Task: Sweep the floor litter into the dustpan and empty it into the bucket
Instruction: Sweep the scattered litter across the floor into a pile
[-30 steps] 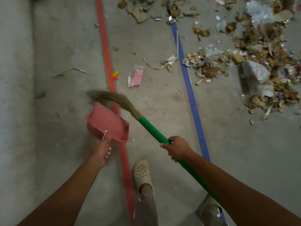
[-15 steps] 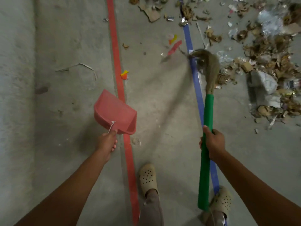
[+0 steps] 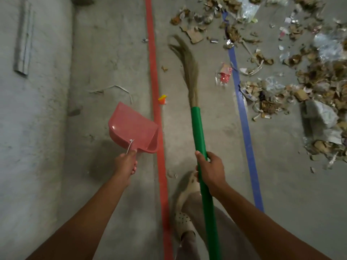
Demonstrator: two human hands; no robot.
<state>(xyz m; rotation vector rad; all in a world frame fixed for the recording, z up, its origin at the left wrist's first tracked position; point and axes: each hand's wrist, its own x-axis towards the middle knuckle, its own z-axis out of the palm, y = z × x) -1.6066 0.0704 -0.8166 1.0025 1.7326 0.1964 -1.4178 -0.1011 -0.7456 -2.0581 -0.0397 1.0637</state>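
My left hand grips the handle of a pink dustpan, held above the floor just left of the red line, its inside bare. My right hand is wrapped round the green handle of a broom; its straw bristles reach forward between the red and blue lines. A wide heap of litter, mostly cardboard scraps, foil and plastic, covers the floor at the right. A pink wrapper lies beside the blue line, right of the bristles. No bucket is in view.
A red floor line and a blue floor line run away from me. A small yellow-orange scrap lies by the red line. A grey pipe lies at far left. My feet in beige clogs stand below the broom.
The broom head has swung left, from over the blue line to the space between the two lines. The dustpan has stayed beside the red line. The view has shifted forward.
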